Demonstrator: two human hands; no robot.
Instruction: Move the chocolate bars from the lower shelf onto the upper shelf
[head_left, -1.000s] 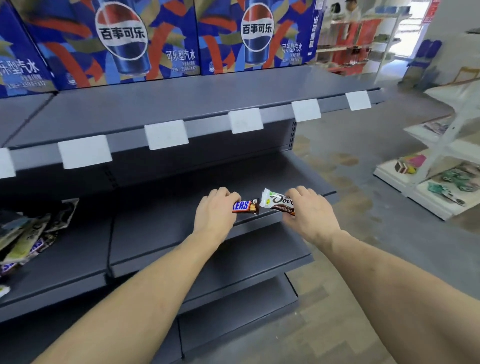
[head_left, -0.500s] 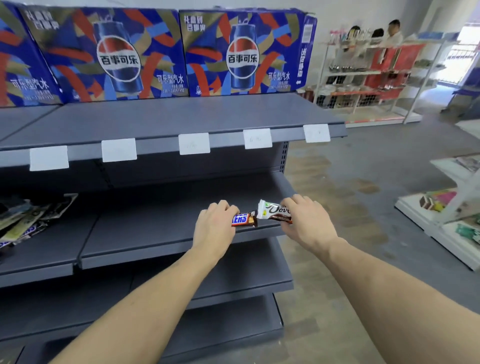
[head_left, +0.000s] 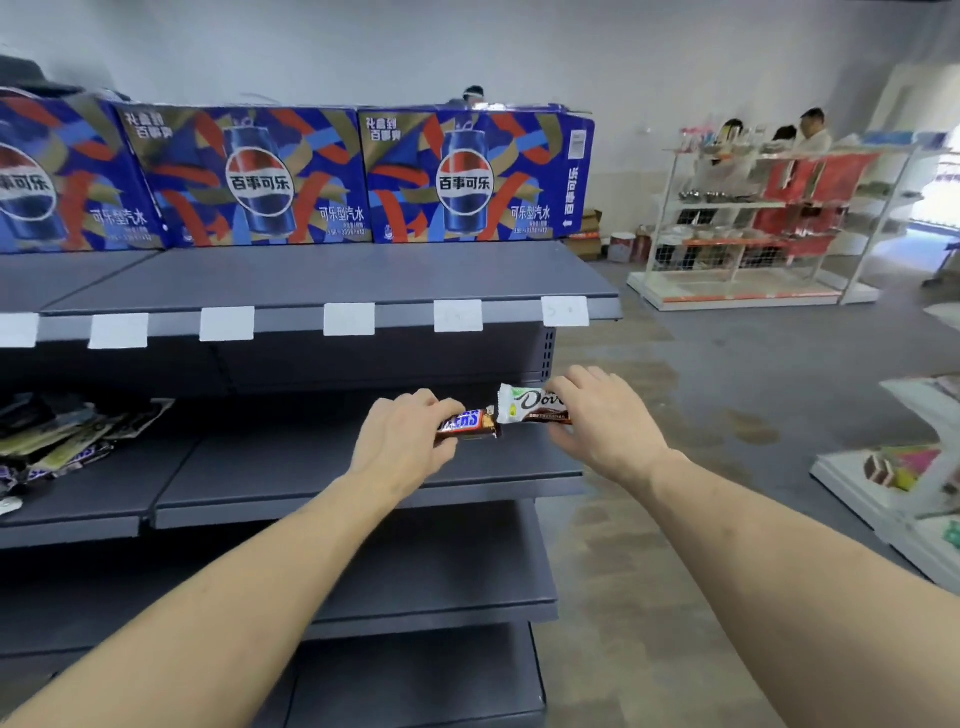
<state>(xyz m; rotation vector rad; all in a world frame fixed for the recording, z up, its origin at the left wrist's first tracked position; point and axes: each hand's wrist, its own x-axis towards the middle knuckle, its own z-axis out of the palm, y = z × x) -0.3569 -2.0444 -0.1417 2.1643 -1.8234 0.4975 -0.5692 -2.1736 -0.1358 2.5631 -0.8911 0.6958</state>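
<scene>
Hands have come up a bit since a second ago — left hand (head_left: 402, 447) pinching the Snickers (head_left: 466, 423), right hand (head_left: 605, 415) the Dove (head_left: 530, 402) — both bars now just under the upper shelf (head_left: 332, 283), so placing looks next.

Grey upper shelf (head_left: 332, 283), above my fingers (head_left: 426, 402), carries blue cola cartons (head_left: 260, 179) along its back. Lower shelf (head_left: 291, 467), beneath my fingers, bears a heap of wrapped bars (head_left: 62, 441) far to their left.
</scene>
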